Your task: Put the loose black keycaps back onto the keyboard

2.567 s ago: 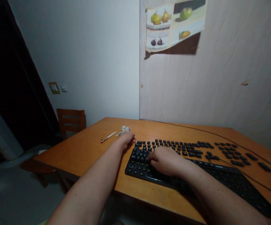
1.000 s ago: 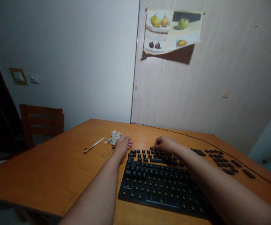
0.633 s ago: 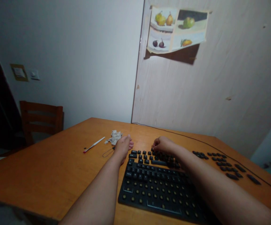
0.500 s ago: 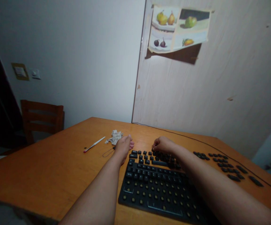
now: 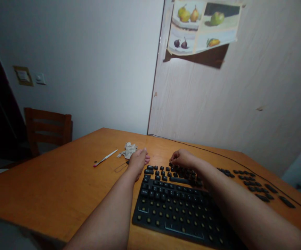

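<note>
A black keyboard (image 5: 176, 205) lies on the orange wooden table (image 5: 62, 187); most of its caps are off, leaving bare switch stems. Loose black keycaps (image 5: 166, 172) sit in rows on the table beyond its far edge. My right hand (image 5: 183, 158) hovers over those keycaps with fingers curled in a pinch; what it holds is too small to make out. My left hand (image 5: 138, 161) rests at the keyboard's far left corner, fingers together and lying flat. A thin wire tool (image 5: 120, 168) lies just left of that hand.
A crumpled tissue (image 5: 128, 150) and a white stick with a red tip (image 5: 105, 158) lie at the back left. More keycaps (image 5: 254, 185) sit at the right. A black cable (image 5: 218, 152) runs along the wall. A wooden chair (image 5: 47, 130) stands left.
My right hand moved from the keyboard's lower rows up to the loose keycaps beyond its top edge and has stayed there. My view shifted to the right and slightly down. My left hand stayed put.
</note>
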{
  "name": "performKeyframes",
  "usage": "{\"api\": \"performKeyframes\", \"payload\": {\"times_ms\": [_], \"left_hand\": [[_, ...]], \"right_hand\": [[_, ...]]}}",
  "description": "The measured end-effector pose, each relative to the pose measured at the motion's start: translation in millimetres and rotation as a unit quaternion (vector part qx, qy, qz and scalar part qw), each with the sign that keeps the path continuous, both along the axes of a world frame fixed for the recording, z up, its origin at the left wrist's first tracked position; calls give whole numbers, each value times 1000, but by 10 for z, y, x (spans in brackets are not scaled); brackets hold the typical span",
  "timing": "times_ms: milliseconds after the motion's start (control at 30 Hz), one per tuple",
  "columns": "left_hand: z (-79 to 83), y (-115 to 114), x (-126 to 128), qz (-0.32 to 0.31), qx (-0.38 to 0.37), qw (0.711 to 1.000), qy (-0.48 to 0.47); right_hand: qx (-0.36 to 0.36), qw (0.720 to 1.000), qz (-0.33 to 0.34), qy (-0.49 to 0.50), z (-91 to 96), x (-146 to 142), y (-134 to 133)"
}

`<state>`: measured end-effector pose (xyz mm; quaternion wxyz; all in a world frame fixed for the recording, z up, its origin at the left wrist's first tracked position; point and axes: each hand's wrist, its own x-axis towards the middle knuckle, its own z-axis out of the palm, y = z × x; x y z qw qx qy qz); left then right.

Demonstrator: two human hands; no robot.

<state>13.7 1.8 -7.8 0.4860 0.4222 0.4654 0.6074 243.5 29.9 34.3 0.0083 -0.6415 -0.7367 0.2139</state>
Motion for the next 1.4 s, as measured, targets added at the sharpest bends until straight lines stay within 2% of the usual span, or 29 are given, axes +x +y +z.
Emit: {"api": "performKeyframes", "payload": {"times_ms": [633, 1100, 1267, 1400], "left_hand": [[-53, 25, 6, -9, 13, 1000, 20], [-27, 0, 11, -13, 9, 1000, 18], [9, -29, 18, -9, 7, 1000, 13], [14, -28, 20, -10, 4, 1000, 21]], "right_hand": [[-10, 1000, -3, -8, -4, -21, -39], [1, 1000, -1, -17, -37, -41, -34], [38, 999, 5, -13, 56, -39, -86], [95, 995, 28, 26, 206, -85, -287]]}}
